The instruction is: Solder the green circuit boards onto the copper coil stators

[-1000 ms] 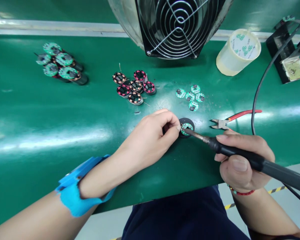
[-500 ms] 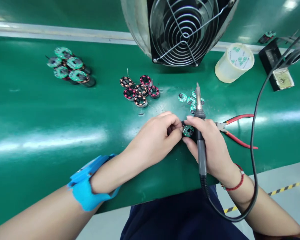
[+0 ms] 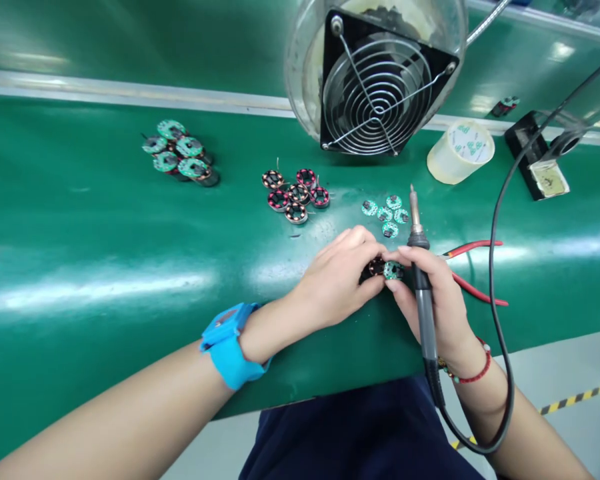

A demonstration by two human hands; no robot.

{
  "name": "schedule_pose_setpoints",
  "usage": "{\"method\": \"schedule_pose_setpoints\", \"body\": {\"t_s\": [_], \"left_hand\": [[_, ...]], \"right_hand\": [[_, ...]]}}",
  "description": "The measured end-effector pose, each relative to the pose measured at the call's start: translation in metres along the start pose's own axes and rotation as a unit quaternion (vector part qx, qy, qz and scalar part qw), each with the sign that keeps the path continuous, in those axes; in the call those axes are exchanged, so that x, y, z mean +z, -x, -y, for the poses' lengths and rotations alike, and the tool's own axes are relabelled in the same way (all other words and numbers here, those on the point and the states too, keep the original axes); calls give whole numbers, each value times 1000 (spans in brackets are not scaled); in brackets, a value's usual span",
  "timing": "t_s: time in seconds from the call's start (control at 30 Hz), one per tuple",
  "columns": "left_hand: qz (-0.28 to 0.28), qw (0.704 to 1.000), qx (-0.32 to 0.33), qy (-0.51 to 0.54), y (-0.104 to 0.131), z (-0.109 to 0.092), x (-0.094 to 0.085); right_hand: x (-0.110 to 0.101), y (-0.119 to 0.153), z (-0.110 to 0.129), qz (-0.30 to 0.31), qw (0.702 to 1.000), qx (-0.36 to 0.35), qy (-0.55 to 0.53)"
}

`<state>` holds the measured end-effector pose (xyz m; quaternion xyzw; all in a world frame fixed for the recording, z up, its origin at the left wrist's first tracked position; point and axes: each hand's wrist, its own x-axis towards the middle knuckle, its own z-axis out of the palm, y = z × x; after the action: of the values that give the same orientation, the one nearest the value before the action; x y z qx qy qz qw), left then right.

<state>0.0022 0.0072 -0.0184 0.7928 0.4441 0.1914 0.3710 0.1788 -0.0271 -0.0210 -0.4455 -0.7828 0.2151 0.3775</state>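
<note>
My left hand is closed around a small motor stator with copper windings, partly hidden by the fingers. My right hand pinches a round green circuit board between thumb and fingertips, right beside the stator. The same hand carries a soldering iron, its tip pointing away from me. Behind the hands lie several loose round circuit boards. Farther left is a group of stators with copper and pink windings. Cutting pliers with red handles lie partly behind my right hand.
A fan with a wire guard hangs over the back of the green bench. Stators topped with boards stand at back left. A tape roll and a soldering iron stand are at back right. The iron's cable loops at right.
The view has shifted, so the bench items appear moved. Copper windings now show between my left fingers beside the board, where they were hidden before. The iron stays in my right hand.
</note>
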Motion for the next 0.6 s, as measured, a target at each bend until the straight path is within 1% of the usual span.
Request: {"method": "schedule_pose_setpoints", "body": {"t_s": [0.27, 0.37, 0.43, 0.5, 0.57, 0.6], "left_hand": [[14, 998, 51, 25, -5, 10, -9], [3, 996, 58, 67, -4, 14, -12], [-9, 993, 70, 98, -2, 15, -13], [-24, 990, 60, 129, 1, 14, -14], [-29, 981, 17, 193, 3, 12, -14], [-17, 969, -14, 245, 4, 11, -14]], "right_hand": [[1, 5, -2, 1, 998, 40, -50], [1, 6, -1, -16, 996, 54, -73], [-1, 5, 0, -36, 997, 36, -65], [-2, 4, 1, -46, 998, 1, -45], [-3, 3, 1, -46, 998, -29, -24], [-3, 3, 1, -42, 998, -39, -11]]}}
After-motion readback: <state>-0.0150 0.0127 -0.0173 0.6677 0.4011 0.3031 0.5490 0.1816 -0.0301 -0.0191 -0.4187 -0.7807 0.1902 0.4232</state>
